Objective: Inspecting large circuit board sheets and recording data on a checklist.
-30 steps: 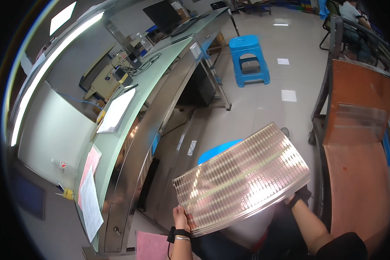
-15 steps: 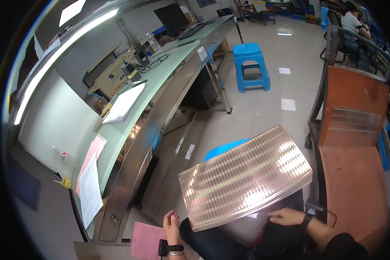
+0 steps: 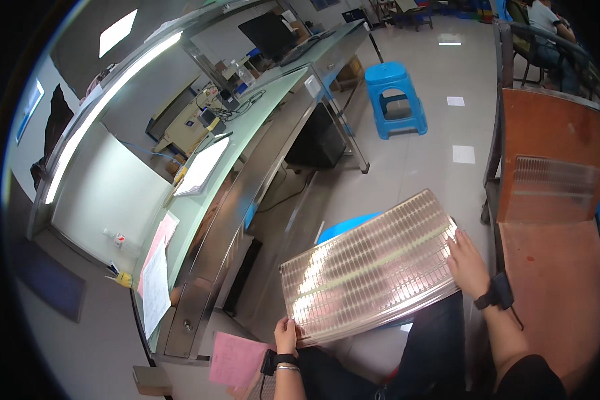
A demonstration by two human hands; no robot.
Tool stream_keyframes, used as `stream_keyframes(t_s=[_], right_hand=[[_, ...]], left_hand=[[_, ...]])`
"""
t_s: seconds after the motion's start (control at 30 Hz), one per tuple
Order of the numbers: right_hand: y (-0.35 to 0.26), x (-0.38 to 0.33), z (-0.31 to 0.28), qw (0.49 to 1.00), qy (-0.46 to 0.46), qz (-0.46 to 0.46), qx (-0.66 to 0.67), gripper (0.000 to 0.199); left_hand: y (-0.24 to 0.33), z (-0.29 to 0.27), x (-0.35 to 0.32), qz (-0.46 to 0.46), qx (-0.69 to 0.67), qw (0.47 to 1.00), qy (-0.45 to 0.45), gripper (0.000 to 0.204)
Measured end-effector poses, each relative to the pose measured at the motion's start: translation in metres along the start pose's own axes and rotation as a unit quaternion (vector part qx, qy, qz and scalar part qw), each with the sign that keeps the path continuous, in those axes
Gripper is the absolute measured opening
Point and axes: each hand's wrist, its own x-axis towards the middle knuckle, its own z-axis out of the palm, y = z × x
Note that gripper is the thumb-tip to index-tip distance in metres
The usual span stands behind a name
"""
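Note:
A stack of thin copper-coloured panels with rows of small slots lies tilted across my lap, over a blue seat that shows at its far edge. My left hand is closed on the stack's near left corner, with the thumb on top. At the right edge, my right hand grips the panels, its fingertips on the top face and the rest of the grip hidden. Dark bands with small devices sit on both wrists.
Along the left runs a glass-topped workbench with papers and a monitor. A blue stool stands ahead. On the right is a metal-framed rack with orange-brown boards. A seated person is far right.
My right hand has moved from the stack's near side up to its right edge. My left hand has come in onto the near left corner. The view has shifted slightly.

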Motion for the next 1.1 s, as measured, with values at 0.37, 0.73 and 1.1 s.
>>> stream_keyframes(t_s=[0.37, 0.73, 1.1], right_hand=[[-0.005, 0.000, 0.004, 0.999, 0.021, -0.005, 0.029, 0.039], [0.010, 0.012, -0.075, 0.797, 0.000, 0.258, 0.546, 0.046], [-0.006, -0.001, -0.048, 0.706, -0.045, 0.223, 0.671, 0.036]], left_hand=[[0.067, -0.015, -0.033, 0.072, -0.112, 0.987, -0.084, 0.027], [0.047, -0.033, -0.020, 0.045, -0.355, 0.915, -0.186, 0.033], [0.030, -0.082, -0.035, -0.026, -0.402, 0.874, -0.271, 0.064]])
